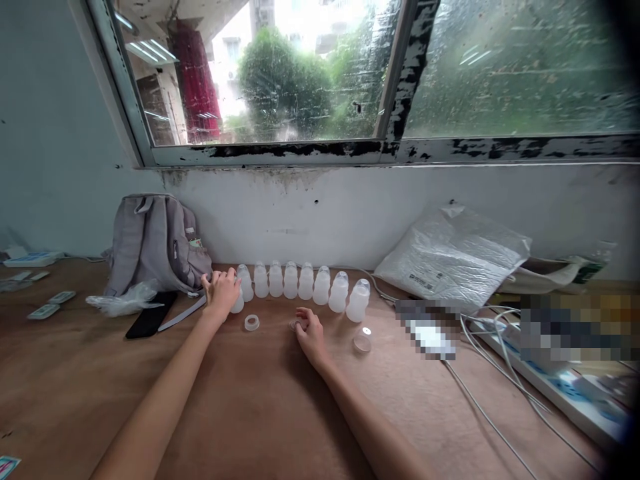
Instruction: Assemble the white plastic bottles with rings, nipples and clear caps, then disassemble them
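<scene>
Several frosted baby bottles (291, 281) with clear tops stand upright in a curved row near the wall. At the row's left end, my left hand (221, 293) has its fingers closed round the upper part of a bottle (238, 305), hiding its top. My right hand (310, 333) is closed in a pinch on a small clear piece (293, 325), low over the table in front of the row; its exact kind is unclear. A white collar ring (251, 323) lies between my hands. Right of my right hand lie a clear cap (362, 343) and a small white disc (367, 331).
A grey backpack (150, 247), a clear plastic bag (125, 298) and a black phone-like slab (151, 315) lie left. A silvery padded bag (455, 260), loose cables (480, 413) and a white power strip (555, 387) are right. The wooden table (250, 413) meets the wall behind.
</scene>
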Motion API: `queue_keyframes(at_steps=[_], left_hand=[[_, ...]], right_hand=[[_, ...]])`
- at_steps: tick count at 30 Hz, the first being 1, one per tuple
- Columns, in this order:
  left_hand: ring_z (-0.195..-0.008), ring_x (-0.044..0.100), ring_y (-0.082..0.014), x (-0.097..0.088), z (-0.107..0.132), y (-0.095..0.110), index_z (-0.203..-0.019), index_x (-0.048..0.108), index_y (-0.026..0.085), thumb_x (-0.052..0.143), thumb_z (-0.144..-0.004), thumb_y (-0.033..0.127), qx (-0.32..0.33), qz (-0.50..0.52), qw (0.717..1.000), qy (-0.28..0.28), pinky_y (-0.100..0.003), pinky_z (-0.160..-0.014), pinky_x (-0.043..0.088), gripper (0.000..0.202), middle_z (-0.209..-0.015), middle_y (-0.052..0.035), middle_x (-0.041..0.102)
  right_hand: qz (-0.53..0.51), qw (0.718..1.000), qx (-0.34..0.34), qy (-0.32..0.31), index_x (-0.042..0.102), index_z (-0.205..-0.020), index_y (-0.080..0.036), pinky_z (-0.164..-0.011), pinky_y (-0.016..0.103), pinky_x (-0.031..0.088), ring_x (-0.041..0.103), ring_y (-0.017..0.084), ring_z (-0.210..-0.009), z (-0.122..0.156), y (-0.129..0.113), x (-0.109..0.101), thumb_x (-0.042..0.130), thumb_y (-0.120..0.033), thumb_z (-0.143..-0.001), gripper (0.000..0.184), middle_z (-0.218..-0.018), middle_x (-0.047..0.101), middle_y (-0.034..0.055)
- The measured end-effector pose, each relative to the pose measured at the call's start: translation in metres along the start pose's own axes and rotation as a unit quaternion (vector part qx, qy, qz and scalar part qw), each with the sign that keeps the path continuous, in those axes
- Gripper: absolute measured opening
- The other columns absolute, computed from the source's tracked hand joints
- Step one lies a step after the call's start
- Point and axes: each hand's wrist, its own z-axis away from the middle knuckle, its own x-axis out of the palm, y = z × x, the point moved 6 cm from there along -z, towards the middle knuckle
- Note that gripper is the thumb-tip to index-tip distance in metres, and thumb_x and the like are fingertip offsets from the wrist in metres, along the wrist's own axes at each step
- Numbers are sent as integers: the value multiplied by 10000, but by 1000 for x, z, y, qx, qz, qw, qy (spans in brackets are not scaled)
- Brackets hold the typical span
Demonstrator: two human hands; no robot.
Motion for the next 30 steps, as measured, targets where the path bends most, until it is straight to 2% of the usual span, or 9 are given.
queue_keyframes(at_steps=[4, 8, 11, 14, 18, 20, 22, 27, 30], left_hand=[[-889, 492, -258, -39, 14, 30, -908, 560, 202, 427, -814, 374, 60, 112, 988, 87, -421, -853, 302, 236, -873, -90, 609], [-835, 519, -179, -55, 25, 61, -922, 541, 213, 447, -811, 403, 90, 340, 934, 66, -297, -785, 395, 239, -895, -34, 582], [-782, 547, -154, -44, 30, 77, -932, 544, 213, 423, -819, 432, 33, 487, 873, -7, -261, -717, 426, 275, -867, -17, 589], [-798, 564, -165, -25, 35, 89, -1006, 524, 198, 399, -817, 480, -26, 582, 810, -64, -256, -689, 439, 362, -893, -40, 592], [-978, 535, -201, 5, 48, 105, -1241, 329, 186, 335, -816, 549, -63, 648, 741, -163, -288, -789, 431, 559, -1090, -104, 545], [-1018, 520, -216, 17, 57, 116, -1287, 248, 169, 324, -792, 598, -50, 657, 715, -234, -299, -809, 426, 659, -1142, -130, 519], [-980, 540, -223, 22, 64, 124, -1284, 241, 156, 381, -750, 625, -13, 643, 714, -279, -303, -786, 434, 725, -1110, -132, 542], [-849, 568, -208, 9, 66, 126, -1129, 425, 192, 534, -691, 533, 41, 510, 807, -295, -281, -702, 433, 566, -949, -54, 607], [-756, 586, -197, 3, 72, 127, -1054, 478, 249, 560, -681, 431, 95, 409, 839, -347, -255, -628, 413, 423, -845, -2, 626]], right_hand=[[-11, 999, -36, 3, 546, -904, -171, -745, 331, 441, 554, 192, -799, -6, -19, -10, 427, -137, -709, 231, -829, 587, 68], [-77, 993, -35, -83, 587, -837, -167, -642, 284, 451, 559, 163, -682, -21, -61, -29, 425, -268, -805, 194, -777, 609, 53], [-137, 971, -28, -196, 590, -960, -181, -685, 273, 454, 571, 170, -794, -25, -94, -43, 481, -363, -798, 266, -897, 623, 45], [-135, 955, 9, -264, 585, -1001, -178, -657, 271, 456, 574, 174, -764, -23, -104, -52, 600, -415, -704, 380, -855, 631, 32], [-166, 957, 60, -229, 615, -910, -152, -610, 264, 447, 574, 182, -729, -28, -95, -61, 619, -453, -665, 388, -773, 632, 31], [-214, 950, 86, -209, 600, -933, -163, -605, 260, 450, 578, 184, -747, -32, -90, -63, 588, -465, -690, 389, -784, 630, 33], [-242, 943, 101, -204, 587, -945, -176, -597, 251, 450, 576, 177, -750, -35, -86, -63, 578, -472, -695, 387, -806, 626, 32], [-126, 981, 96, -117, 585, -930, -186, -477, 223, 372, 489, 117, -543, -47, -74, -79, 506, -529, -722, 408, -638, 546, -13], [-31, 994, 72, -71, 594, -800, -197, -463, 232, 326, 455, 125, -514, -49, -72, -89, 467, -543, -744, 373, -559, 496, -21]])
